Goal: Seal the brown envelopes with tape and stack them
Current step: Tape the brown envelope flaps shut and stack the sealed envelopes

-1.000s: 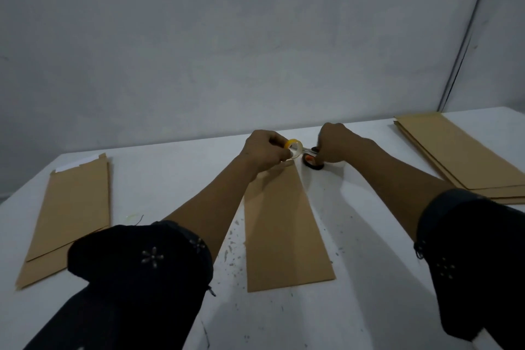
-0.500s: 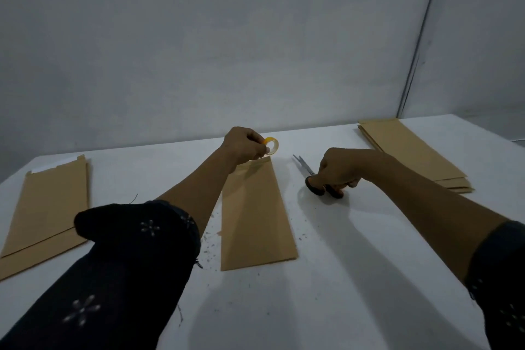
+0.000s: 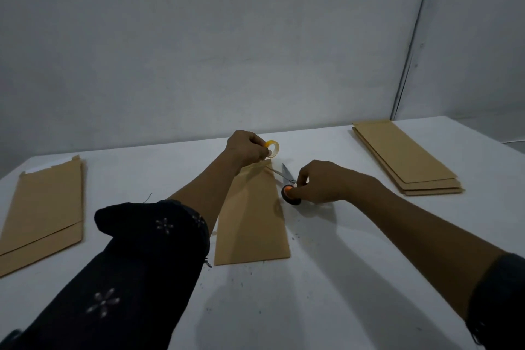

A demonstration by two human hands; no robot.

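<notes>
Head view: left hand (image 3: 246, 148) pinches yellow tape roll (image 3: 272, 148) above far end of brown envelope (image 3: 251, 216), flat mid-table. Right hand (image 3: 321, 183) grips scissors (image 3: 288, 185) just beside it. Envelope looks light, thin, bendable, likely slides; best pinned flat near flap.

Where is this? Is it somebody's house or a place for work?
Hard to say for sure. It looks like a plain work corner: a bare white table against a blank grey wall, with brown envelopes stacked for sealing, plus tape and scissors.
</notes>
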